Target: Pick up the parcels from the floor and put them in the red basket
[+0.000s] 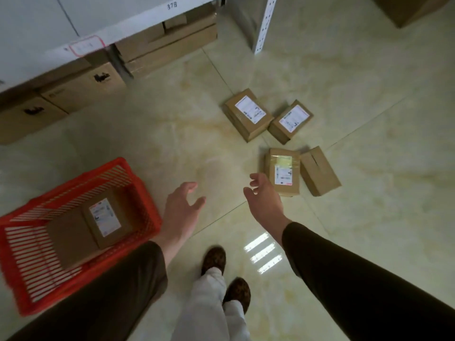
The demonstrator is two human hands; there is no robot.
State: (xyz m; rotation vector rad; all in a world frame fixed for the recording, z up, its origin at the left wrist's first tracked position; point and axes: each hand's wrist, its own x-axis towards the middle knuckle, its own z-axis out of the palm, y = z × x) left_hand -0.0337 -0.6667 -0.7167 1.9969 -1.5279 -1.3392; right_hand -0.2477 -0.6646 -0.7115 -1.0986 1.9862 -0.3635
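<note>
Both my hands are empty with fingers loosely spread: my left hand [183, 205] hangs by the red basket [145, 193], where two parcels already lie, and my right hand [262, 196] reaches toward the nearest parcel [285, 172] on the floor [369, 205], likely my next pick. A plain box [320, 172] touches it; two labelled parcels [248, 114] sit beyond. Farther off, shelf cartons [81, 87] are half hidden, their print unreadable.

Glossy cream marble-look floor [357, 99], ceiling-light glare near feet. White shelf [138, 23] upper left, big cartons [170, 43] stowed beneath. White upright post [264, 23] beyond.
</note>
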